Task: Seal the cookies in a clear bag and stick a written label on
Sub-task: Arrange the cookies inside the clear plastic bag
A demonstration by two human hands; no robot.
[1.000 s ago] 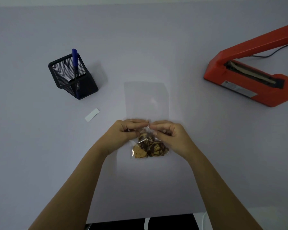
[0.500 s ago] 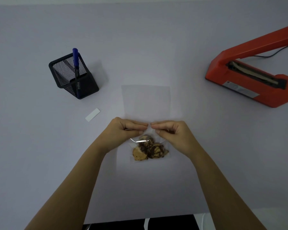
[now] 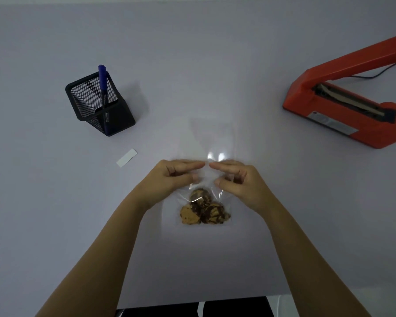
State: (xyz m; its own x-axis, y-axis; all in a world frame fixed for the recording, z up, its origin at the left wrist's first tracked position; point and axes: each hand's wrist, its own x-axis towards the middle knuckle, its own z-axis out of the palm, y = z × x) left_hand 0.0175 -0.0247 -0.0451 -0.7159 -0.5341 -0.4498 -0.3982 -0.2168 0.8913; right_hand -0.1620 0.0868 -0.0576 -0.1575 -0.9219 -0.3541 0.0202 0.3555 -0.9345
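Observation:
A clear bag (image 3: 212, 138) lies flat in the middle of the table, its far end empty. Several chocolate-streaked cookies (image 3: 202, 210) sit in its near end. My left hand (image 3: 177, 176) and my right hand (image 3: 236, 179) pinch the bag just above the cookies, fingertips almost meeting. A small white label (image 3: 126, 158) lies to the left of the hands. A blue pen (image 3: 103, 88) stands in a black mesh holder (image 3: 98, 104) at the far left.
A red heat sealer (image 3: 343, 106) with its arm raised stands at the right, a black cable trailing behind it. The table's near edge (image 3: 192, 305) runs below my forearms.
Both hands have shifted slightly away from me along the bag, uncovering more of the cookies. The bag's far end has shifted and now catches glare.

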